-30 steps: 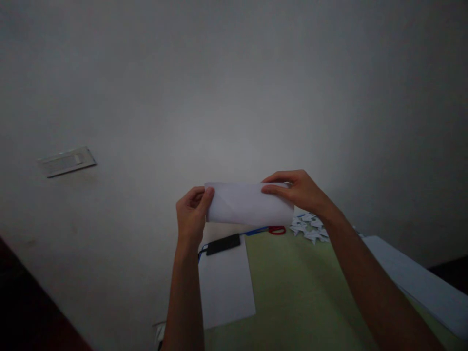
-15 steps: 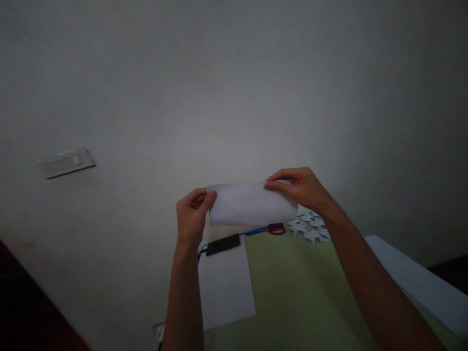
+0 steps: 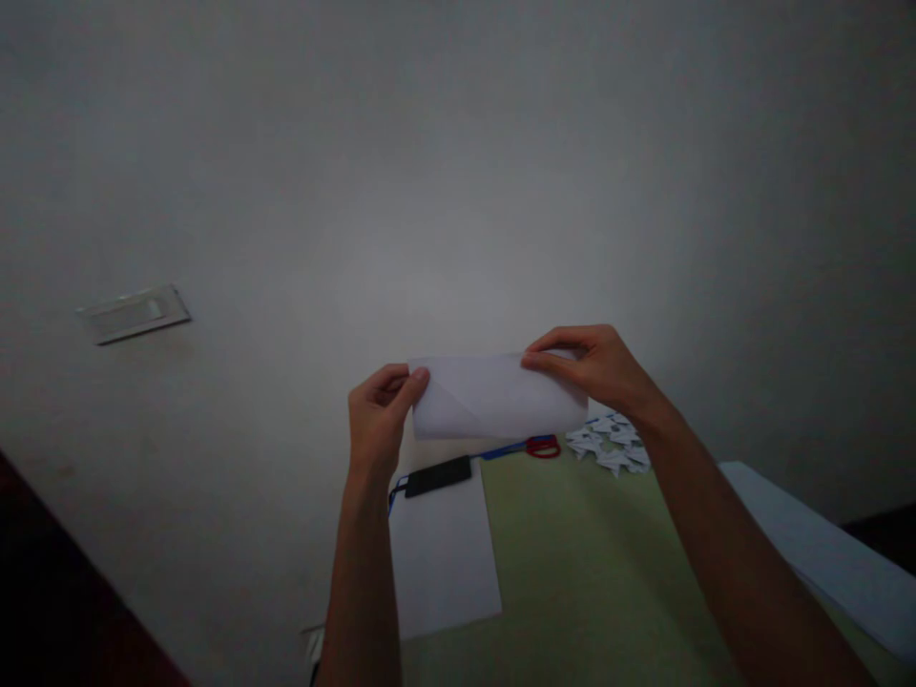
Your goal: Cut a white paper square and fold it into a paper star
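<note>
I hold a folded white sheet of paper up in the air in front of a pale wall. My left hand pinches its left end between thumb and fingers. My right hand pinches its upper right corner. A faint diagonal crease crosses the sheet. Below it lies a green table.
A flat white sheet lies on the table's left part, with a black device at its far end. Red-handled scissors and a heap of small folded paper shapes lie at the far edge. More white paper lies right. A switch plate sits on the wall.
The folded sheet and both hands have shifted slightly to the right and up. Both pinches stay as they were.
</note>
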`<state>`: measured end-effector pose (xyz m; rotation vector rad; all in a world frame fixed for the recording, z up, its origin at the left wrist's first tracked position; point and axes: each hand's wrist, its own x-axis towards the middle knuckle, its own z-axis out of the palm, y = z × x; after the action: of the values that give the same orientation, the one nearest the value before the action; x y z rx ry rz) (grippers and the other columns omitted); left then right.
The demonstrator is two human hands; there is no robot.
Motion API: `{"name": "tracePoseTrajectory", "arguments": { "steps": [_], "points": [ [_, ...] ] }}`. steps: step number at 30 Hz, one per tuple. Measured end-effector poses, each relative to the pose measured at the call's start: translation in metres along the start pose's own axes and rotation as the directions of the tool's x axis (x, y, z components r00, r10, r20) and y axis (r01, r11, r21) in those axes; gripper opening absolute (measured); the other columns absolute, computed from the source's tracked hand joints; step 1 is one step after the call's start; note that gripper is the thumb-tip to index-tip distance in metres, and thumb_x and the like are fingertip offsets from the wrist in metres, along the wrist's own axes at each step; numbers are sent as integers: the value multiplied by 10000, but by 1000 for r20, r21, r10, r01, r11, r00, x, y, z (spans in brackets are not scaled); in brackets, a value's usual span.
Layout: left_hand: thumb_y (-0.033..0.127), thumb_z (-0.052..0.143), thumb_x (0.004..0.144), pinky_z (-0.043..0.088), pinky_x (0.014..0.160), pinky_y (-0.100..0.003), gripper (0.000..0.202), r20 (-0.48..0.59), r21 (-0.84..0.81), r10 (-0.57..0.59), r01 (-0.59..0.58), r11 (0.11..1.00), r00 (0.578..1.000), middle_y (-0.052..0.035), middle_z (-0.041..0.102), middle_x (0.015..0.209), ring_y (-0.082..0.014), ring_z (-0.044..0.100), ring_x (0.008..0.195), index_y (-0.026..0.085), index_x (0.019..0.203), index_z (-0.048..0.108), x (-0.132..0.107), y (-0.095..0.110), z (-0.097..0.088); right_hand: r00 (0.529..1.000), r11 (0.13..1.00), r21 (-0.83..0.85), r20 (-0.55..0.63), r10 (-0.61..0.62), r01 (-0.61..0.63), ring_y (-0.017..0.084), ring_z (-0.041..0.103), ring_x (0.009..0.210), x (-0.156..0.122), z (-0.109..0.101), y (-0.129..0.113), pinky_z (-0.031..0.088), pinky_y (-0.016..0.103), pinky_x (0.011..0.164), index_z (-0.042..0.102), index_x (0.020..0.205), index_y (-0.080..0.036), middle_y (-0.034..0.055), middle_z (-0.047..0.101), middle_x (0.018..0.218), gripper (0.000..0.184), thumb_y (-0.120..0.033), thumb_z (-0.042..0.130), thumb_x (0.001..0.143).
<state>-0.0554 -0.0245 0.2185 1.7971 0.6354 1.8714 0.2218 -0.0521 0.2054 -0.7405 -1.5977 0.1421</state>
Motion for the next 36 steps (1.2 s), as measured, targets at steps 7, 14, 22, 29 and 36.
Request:
{"name": "tracePoseTrajectory", "arguments": {
  "steps": [7, 14, 22, 29, 36],
  "points": [
    [350, 891, 734, 470, 584, -208, 210, -46, -16, 31, -32, 999, 998, -1, 723, 713, -99, 599, 611, 192, 824, 785, 2, 0, 3, 1000, 1000, 7, 5, -1, 1, 189, 731, 801, 0, -1, 1, 536, 309, 774, 836, 817, -247, 12, 814, 850, 125, -371, 819, 830],
    [378, 882, 724, 492, 585, -223, 242, -104, 82, 64, -56, 995, 993, -14, 731, 718, -120, 625, 624, 180, 819, 781, 2, 0, 2, 997, 999, 29, 77, 22, -24, 207, 739, 853, 0, -3, 4, 559, 334, 810, 840, 873, -248, 25, 819, 911, 170, -408, 823, 818],
    [380, 869, 703, 535, 635, -248, 255, -183, 173, 126, -95, 980, 975, -24, 741, 743, -154, 676, 685, 173, 812, 766, 5, -1, -8, 994, 996, 73, 101, 42, -49, 236, 732, 887, -1, -12, 17, 553, 357, 784, 842, 971, -239, 56, 822, 988, 261, -418, 851, 782],
    [394, 754, 806, 513, 590, -230, 230, -216, 353, 209, -124, 927, 954, -29, 735, 832, -149, 671, 697, 178, 876, 725, 4, 0, -2, 993, 986, 133, -59, 107, -98, 176, 646, 704, 2, -6, 13, 490, 327, 646, 837, 953, -224, 40, 776, 829, 277, -408, 873, 749],
    [388, 748, 794, 519, 588, -231, 219, -214, 361, 194, -107, 926, 958, -29, 732, 812, -151, 672, 691, 176, 839, 717, 7, -6, -4, 985, 972, 187, -67, 159, -144, 162, 641, 695, 3, -4, 11, 489, 317, 649, 837, 960, -216, 41, 767, 807, 285, -391, 879, 738]
  ]
}}
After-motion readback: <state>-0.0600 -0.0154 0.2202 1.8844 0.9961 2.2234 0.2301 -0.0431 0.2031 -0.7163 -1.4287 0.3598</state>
